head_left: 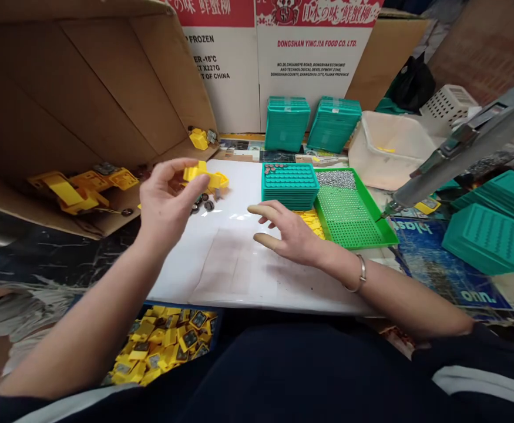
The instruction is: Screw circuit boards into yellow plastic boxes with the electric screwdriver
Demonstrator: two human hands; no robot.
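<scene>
My left hand (166,200) is raised over the left side of the white work mat (239,258) and pinches a yellow plastic part (197,172) between thumb and fingers. A second yellow part (218,180) lies just right of it on the mat, with a few small dark round discs (204,204) beside it. My right hand (289,232) hovers low over the mat's middle, fingers stretched out and spread, holding nothing. It is close to a stack of teal trays (289,185) and some small yellow pieces (312,220).
A green perforated tray (349,211) with small metal screws lies right of the teal stack. A hanging electric screwdriver (459,150) points down at the right. A blue bin of yellow parts (164,343) sits below the mat. More yellow parts (80,188) lie in the cardboard box at left.
</scene>
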